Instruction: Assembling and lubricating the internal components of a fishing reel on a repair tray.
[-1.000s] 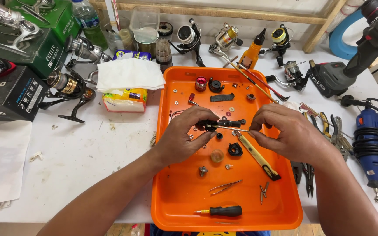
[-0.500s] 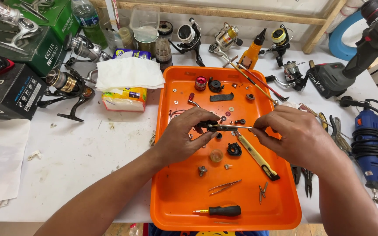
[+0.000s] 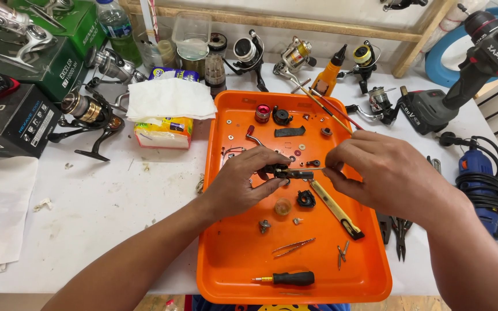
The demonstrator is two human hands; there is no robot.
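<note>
1. Black metal, small and irregular: a reel part (image 3: 280, 171) pinched in the fingers of my left hand (image 3: 243, 184), held just above the orange plastic tray (image 3: 226, 253), near its middle.
2. My right hand (image 3: 384, 173) is closed in a fingertip pinch on a thin silvery rod (image 3: 313, 169), whose tip meets the black part. I cannot tell whether it is a pin or a fine driver.
3. Judgement on the step: I would keep the rod level and in line with the part, keep the left pinch firm, and stay low over the tray so that any dropped piece lands inside.
4. Directly below the hands: a yellow-and-black flat tool (image 3: 336, 208), a small black gear-like piece (image 3: 305, 199), an amber translucent disc (image 3: 282, 206).
5. Toward the near rim: metal tweezers (image 3: 293, 247), a black-handled screwdriver (image 3: 286, 279).
6. Far end of tray: red cap (image 3: 262, 113), loose washers and screws.
7. Off tray: white tissue pack (image 3: 168, 112) at left, spinning reels along the back, blue corded power tool (image 3: 479, 178) at right.
</note>
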